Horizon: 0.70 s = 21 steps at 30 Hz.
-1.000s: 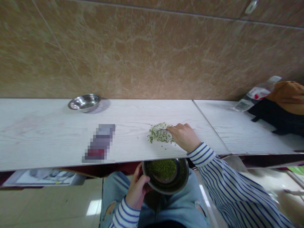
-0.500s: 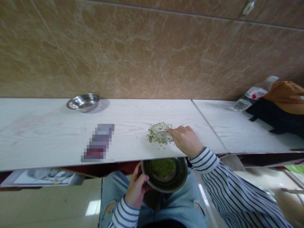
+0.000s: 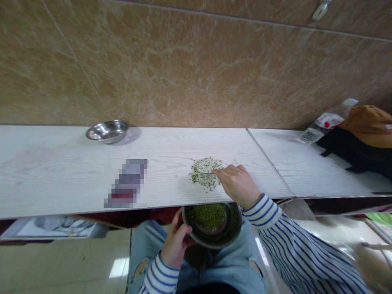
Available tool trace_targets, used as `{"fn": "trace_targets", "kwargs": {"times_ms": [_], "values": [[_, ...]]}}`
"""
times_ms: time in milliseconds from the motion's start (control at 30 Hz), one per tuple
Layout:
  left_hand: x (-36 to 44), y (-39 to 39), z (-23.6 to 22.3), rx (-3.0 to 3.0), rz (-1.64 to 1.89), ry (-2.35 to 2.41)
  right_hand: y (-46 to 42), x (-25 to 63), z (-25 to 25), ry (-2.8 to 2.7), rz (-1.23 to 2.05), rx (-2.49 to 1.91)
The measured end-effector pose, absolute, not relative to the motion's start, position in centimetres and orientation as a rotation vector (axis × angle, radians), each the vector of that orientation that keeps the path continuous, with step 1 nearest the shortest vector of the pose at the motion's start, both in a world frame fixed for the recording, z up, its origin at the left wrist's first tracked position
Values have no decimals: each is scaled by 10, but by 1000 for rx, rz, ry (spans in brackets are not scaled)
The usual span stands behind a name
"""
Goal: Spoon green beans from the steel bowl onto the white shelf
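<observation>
"Shifting slightly toward the near table edge since the earlier frame: 1 right hand [image 3: 240,183] and its 1 thin tool [image 3: 206,174]."

"How is that hand gripping?"

"Its fingertips are pressing together, pinching the tool's near end. The tool's exposed part is lying low over 1 loose patch of green and white grains [image 3: 207,163] on the white table [image 3: 168,163]; its exact type I cannot tell. Stray grains are dotting the patch's margin, too many and too small for counting."

"And the left hand [image 3: 177,241]?"

"It is clamping the rim of 1 deep bowl [image 3: 214,246], its thumb pressing at the rim and its fingers curling around the outside. That bowl is tilting above the lap, just below the table edge and near the patch."

"Containers and contents, please."

"2 metal bowls are showing. The deep bowl is holding green grains [image 3: 210,215], gathering mostly toward the table side. The shallow bowl [image 3: 107,131] is standing near the wall, on the left, showing its shiny inside. 1 clear bottle [image 3: 327,120] is leaning at the right, beside 1 brown and black item [image 3: 367,130]; its fill I cannot tell."

"Other items?"

"1 pixelated object [image 3: 127,183] is lying left of the patch, its details hidden."
</observation>
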State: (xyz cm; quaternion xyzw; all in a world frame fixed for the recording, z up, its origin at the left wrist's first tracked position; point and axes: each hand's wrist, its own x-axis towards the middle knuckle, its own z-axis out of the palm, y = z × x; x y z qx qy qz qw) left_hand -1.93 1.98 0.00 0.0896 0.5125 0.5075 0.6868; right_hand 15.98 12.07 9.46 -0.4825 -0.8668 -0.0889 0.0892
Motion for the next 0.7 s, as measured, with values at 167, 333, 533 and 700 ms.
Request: {"fn": "trace_targets", "kwargs": {"times_ms": [167,333,533,700], "values": [[-21,18,-1,197,1150,1153,136,139,94,-2632,-311,-1301],[-24,17,0,181,1160,1153,146,123,91,-2697,-363,-1245],[-27,18,-2,182,1160,1160,142,130,88,-2719,-354,-1225],[-26,18,-2,179,1159,1151,136,140,89,-2736,-353,-1203]]}}
